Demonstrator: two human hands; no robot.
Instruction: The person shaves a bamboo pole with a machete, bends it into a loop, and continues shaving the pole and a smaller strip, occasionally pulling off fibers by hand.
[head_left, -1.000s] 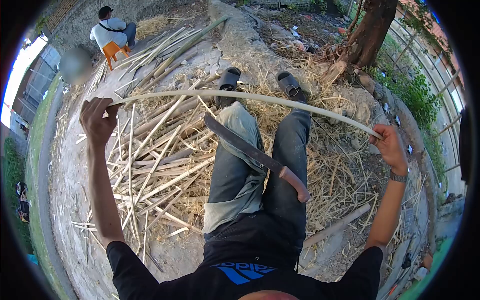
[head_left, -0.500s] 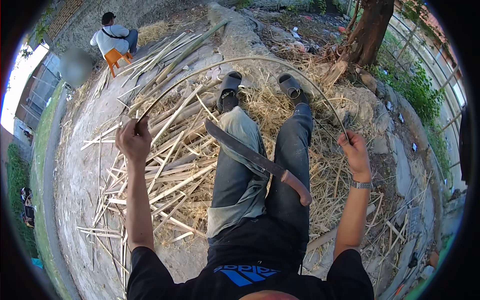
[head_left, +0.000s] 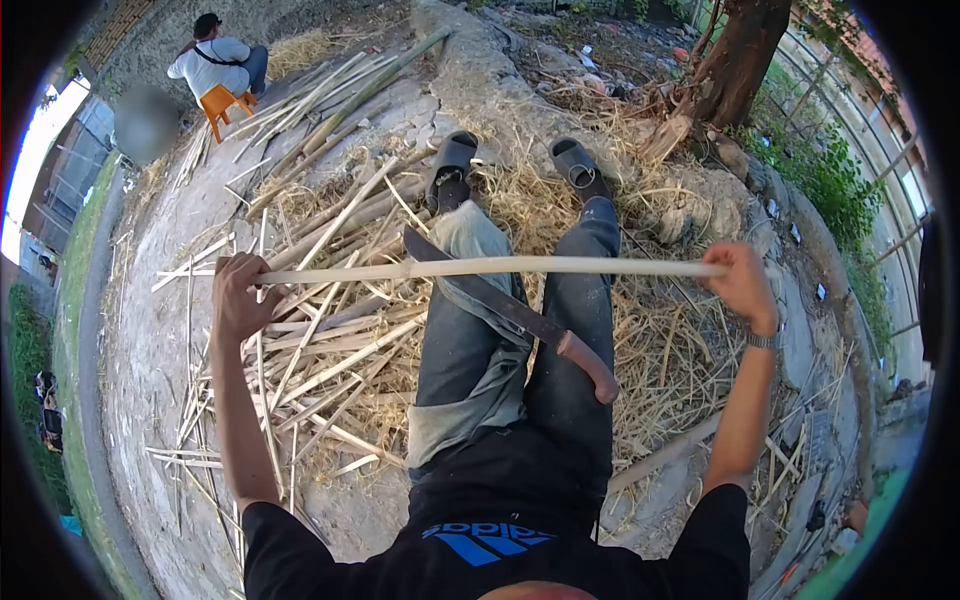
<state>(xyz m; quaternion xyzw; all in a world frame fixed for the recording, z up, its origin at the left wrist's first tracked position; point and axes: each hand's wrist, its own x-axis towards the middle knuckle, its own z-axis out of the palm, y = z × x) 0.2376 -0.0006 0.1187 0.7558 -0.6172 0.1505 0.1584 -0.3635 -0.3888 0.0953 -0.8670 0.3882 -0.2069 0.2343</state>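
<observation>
The bamboo strip (head_left: 480, 267) is flat again. Half a second back it's bowed into a tall arch out over our feet, with both hands pulled in closer together. Now it runs dead straight, side to side, just above our knees, and the hands sit much wider apart.

Our left hand (head_left: 238, 295) is balled in a fist round the left end of the strip. Our right hand (head_left: 742, 280) is curled shut on the right end, a touch higher than the left.

The machete (head_left: 480, 293) sits right where it was, slanted across our lap. Its blade points up toward the left knee and passes under the strip, and its brown handle (head_left: 590, 365) rests on the right thigh.

For anyone asking about brands, the only writing we can read is the blue adidas wordmark with the stripes on our black shirt (head_left: 487, 540). The wristwatch (head_left: 765, 341) on the right arm is too small to make anything out.

Around us, a pile of split bamboo (head_left: 320, 340) covers the ground on our left, and straw (head_left: 680, 340) lies under the legs and to the right. Dark sandals (head_left: 452, 160) are on our feet. Way off at the top left another person (head_left: 215, 60) sits on an orange stool (head_left: 222, 100), back turned to us.
</observation>
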